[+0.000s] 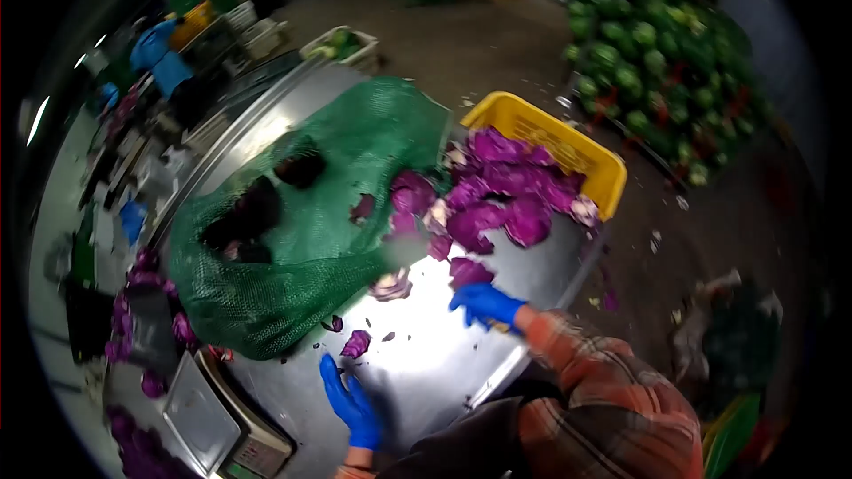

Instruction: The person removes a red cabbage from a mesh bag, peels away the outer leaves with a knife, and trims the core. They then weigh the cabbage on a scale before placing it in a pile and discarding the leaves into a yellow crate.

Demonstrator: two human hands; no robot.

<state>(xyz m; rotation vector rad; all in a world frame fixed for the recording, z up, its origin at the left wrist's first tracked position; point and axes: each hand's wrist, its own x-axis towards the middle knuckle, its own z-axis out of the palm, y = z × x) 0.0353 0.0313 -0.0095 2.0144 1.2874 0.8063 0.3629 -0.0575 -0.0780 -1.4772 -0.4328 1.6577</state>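
Both hands wear blue gloves over a steel table (417,372). My left hand (351,404) is open above the table, fingers apart, just below a small purple cabbage leaf (356,344). My right hand (486,305) is blurred near the table's right part, close under a purple leaf piece (470,272); whether it holds anything is unclear. A green mesh bag (328,222) lies across the table with dark cabbages inside. Purple cabbage leaves (506,182) are heaped at the yellow crate (586,151), spilling onto the table. A pale-cored cabbage piece (391,285) lies beside the bag.
A scale (248,435) stands at the lower left, near more purple cabbages (153,383). Green cabbages (657,62) are piled at the upper right. A white crate (364,55) is behind the table. A person in blue (164,58) is far left.
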